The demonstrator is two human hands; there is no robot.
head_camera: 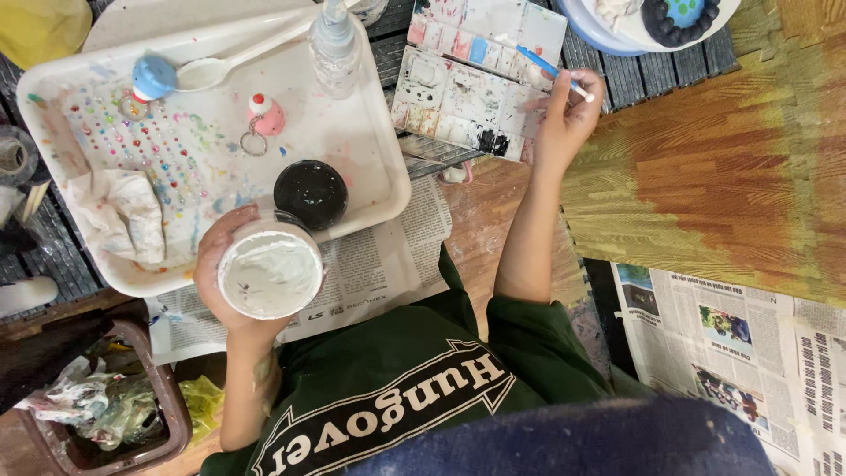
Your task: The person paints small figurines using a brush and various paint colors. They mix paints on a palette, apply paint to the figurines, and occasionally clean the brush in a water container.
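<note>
A person in a dark green shirt is working over a white plastic tray that is catching paint splashes and keeping rows of tiny stick-on gems together. Newspaper is lying under the tray's near edge, apparently shielding the surface below from drips. Beyond the tray, a paint-stained white palette is sitting open within easy reach of the right arm.

The left hand is wrapping its fingers around an open tub of white paint, holding it up just over the tray's near rim and close to the body, mouth upward so that nothing is spilling. Just beside it on the tray, a round black pot is standing.

The right hand is reaching out to the palette's far edge, pinching a thin blue-handled brush between thumb and fingertips. The grip is light and pen-like, suited to fine strokes.

A crumpled, paint-smeared rag is lying at the tray's left side, while two small keyring figures, one pink and one blue, are resting apart on the tray.
</note>
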